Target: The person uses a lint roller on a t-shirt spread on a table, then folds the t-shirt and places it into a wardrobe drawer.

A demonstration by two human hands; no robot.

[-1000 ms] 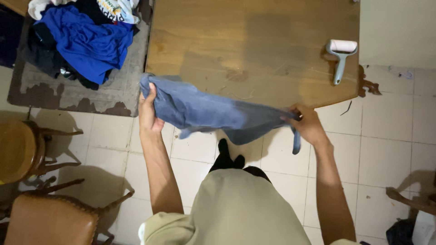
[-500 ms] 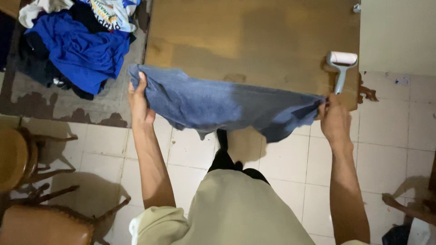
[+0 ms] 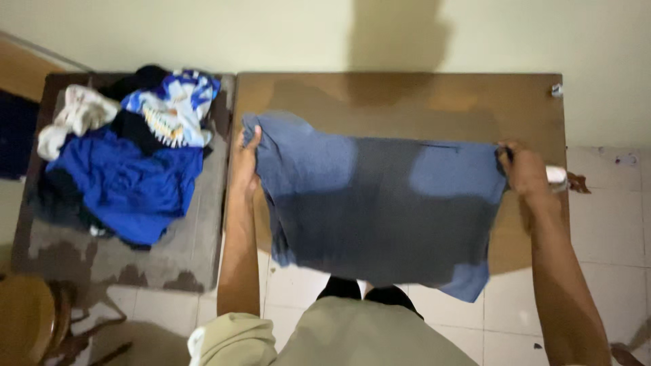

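We hold a blue-grey shirt [image 3: 380, 203] stretched wide across the middle of the frame, its upper edge over the brown wooden table [image 3: 407, 102] and its lower edge hanging past the table's near side, above the pale tiled floor [image 3: 597, 271] at the bottom. Our left hand [image 3: 245, 159] sits at the cloth's left edge, centre-left in the frame, with the thumb on top of the fabric and the other fingers hidden beneath it, so the hand pinches the shirt's corner. Our right hand [image 3: 523, 169] is at the right edge, centre-right, closed around the bunched corner of the shirt; we cannot tell how each finger lies, since the knuckles face us. Just beyond that hand a white lint roller [image 3: 556, 176] peeks out on the table. In the upper left of the frame a heap of clothes [image 3: 125, 163], bright blue, white and dark pieces, lies on a worn grey side table [image 3: 196, 251]. A wooden chair [image 3: 30, 318] shows in the lower left corner
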